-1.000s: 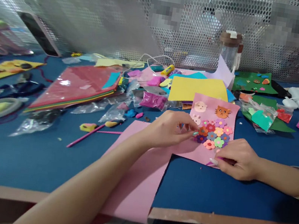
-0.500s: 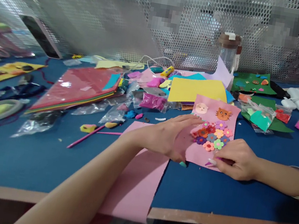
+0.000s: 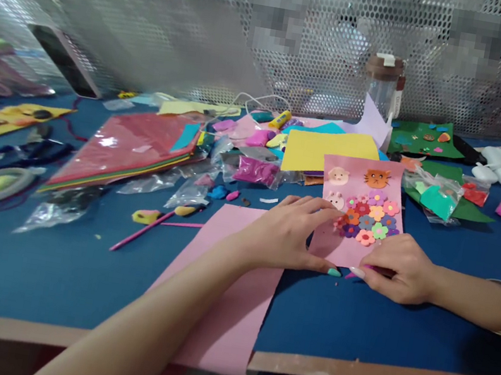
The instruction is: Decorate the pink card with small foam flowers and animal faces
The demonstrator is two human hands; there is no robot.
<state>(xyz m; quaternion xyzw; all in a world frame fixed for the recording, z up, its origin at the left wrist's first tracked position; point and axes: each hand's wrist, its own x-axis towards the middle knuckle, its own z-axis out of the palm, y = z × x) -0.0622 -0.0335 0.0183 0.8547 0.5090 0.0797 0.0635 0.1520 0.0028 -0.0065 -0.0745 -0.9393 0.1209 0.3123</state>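
Note:
A pink card [image 3: 340,250] lies in front of me, with a cluster of colourful flower shapes [image 3: 366,237] on it. Above the flowers are a pig face [image 3: 339,176] and an orange cat face [image 3: 377,178]; a pale face [image 3: 335,200] shows at the left. My left hand [image 3: 288,232] rests over the card's left side, fingers stretched to the flowers and thumb apart near the lower edge. At the card's lower right, my right hand [image 3: 403,269] is closed in a pinch on a small pointed purple piece [image 3: 353,274], mostly hidden by the fingers.
A larger pink sheet [image 3: 229,312] lies under my left forearm and overhangs the table edge. Yellow sheets [image 3: 330,153], bagged clay [image 3: 256,170], a red pack of sheets [image 3: 127,148] and a purple stick [image 3: 142,231] lie about. A lidded cup [image 3: 382,84] stands behind.
The pink card has shifted slightly away from me, its flowers up and to the right. My left hand has moved a little right, uncovering the pale face. My right hand stays nearly in place.

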